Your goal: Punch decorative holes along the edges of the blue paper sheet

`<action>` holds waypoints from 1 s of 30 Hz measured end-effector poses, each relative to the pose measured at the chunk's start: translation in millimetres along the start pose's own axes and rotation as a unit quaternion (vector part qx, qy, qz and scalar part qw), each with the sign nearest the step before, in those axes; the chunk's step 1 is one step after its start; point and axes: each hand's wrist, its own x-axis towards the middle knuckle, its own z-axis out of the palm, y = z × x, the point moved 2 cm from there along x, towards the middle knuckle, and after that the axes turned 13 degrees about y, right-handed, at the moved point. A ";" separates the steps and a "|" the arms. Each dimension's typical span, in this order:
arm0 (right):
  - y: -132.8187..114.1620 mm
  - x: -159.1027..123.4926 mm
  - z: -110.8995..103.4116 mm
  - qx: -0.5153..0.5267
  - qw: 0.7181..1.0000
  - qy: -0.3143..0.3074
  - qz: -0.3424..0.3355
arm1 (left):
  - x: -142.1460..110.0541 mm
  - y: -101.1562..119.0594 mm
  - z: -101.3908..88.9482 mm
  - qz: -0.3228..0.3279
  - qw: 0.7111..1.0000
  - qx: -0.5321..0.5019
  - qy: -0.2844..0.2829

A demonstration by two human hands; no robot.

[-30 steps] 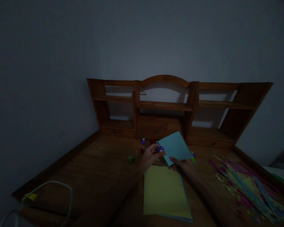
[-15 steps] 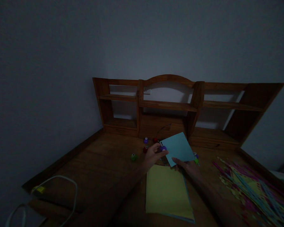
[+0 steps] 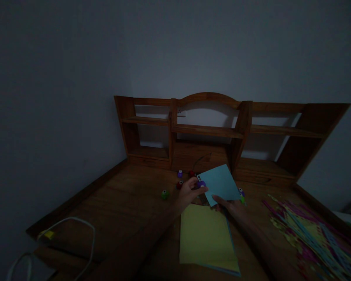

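Observation:
My left hand (image 3: 190, 192) pinches a small purple craft punch (image 3: 201, 184) at the left edge of a light blue sheet of paper (image 3: 222, 184). Thumb on top, my right hand (image 3: 232, 206) grips the lower edge of that sheet, which is held up at a tilt above the desk. Just below both hands lies a stack of yellow paper (image 3: 207, 238), with blue edges showing beneath it. Beyond my left hand stand a red punch (image 3: 179, 185), another purple punch (image 3: 179, 174) and a green punch (image 3: 164, 194).
A wooden desk (image 3: 125, 203) carries a shelf unit (image 3: 207, 130) along its back. Cut strips of coloured paper (image 3: 316, 230) are heaped at the right. Purple and green pieces (image 3: 241, 195) sit beyond my right hand. A white cable (image 3: 92, 234) loops at the left front.
Almost nothing differs. Both hands keep their hold on the punch and the blue sheet, while the whole view has shifted very slightly.

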 end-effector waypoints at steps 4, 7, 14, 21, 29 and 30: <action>-7.8 -4.3 0.5 -0.025 1.000 -0.001 0.005 | -0.7 1.1 0.3 -0.001 1.000 0.000 -0.004; -12.4 -6.8 1.0 -0.028 1.000 -0.001 0.001 | -0.8 0.6 -0.2 0.005 1.000 -0.001 -0.004; -0.3 -2.4 0.4 -0.024 1.000 -0.013 -0.008 | 0.4 -2.3 -0.9 0.011 1.000 0.000 -0.008; 0.1 -3.0 0.0 -0.059 0.998 -0.012 0.004 | -0.7 2.9 0.5 -0.011 1.000 -0.002 -0.003; -0.4 -3.6 -0.6 -0.053 0.998 0.004 0.017 | -2.3 4.6 -0.6 -0.006 1.000 -0.020 -0.018; 1.6 -3.1 -0.7 -0.050 0.999 0.003 0.016 | -2.5 4.8 -0.7 -0.009 1.000 -0.021 -0.020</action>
